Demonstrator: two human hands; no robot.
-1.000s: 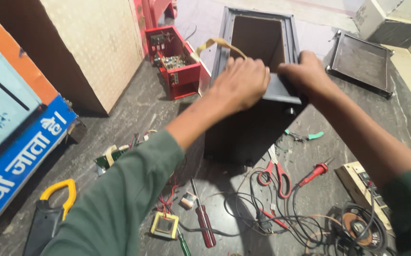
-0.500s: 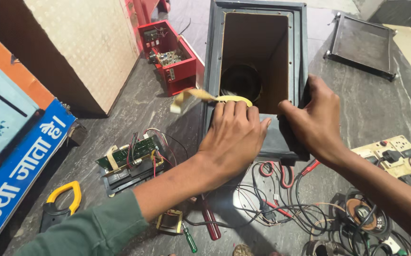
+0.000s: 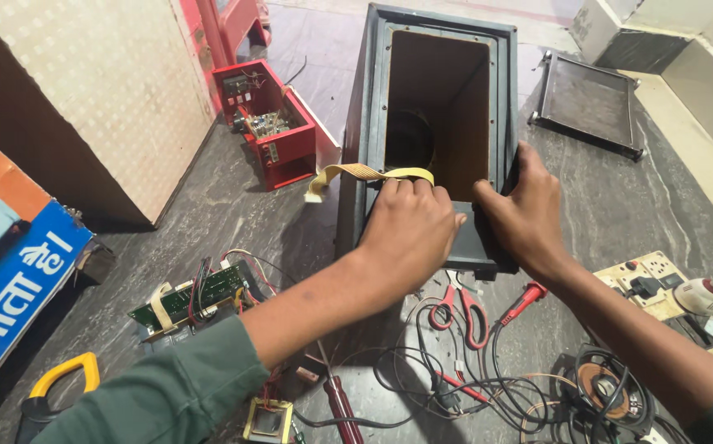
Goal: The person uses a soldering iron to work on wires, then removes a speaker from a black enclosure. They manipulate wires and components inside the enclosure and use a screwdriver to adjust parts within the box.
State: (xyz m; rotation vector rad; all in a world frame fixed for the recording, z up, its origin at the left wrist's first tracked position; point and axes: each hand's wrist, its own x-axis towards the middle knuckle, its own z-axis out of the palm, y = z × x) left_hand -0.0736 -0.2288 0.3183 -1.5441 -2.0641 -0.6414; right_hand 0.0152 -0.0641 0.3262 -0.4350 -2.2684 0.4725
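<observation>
A dark open speaker cabinet lies on the stone floor with its brown wooden inside showing and a round hole in the far wall. My left hand presses down on the cabinet's near rim, over a yellow flat ribbon cable that bends out to the left. My right hand grips the near right corner of the same rim, fingers curled over the edge.
A red metal chassis sits left of the cabinet. A circuit board, red-handled scissors, a red probe, tangled wires, a speaker driver, a socket board, a yellow clamp meter and a dark panel lie around.
The view has shifted so that the cabinet's opening faces me more fully. Both hands have stayed on the near rim, the left one settling over the ribbon cable.
</observation>
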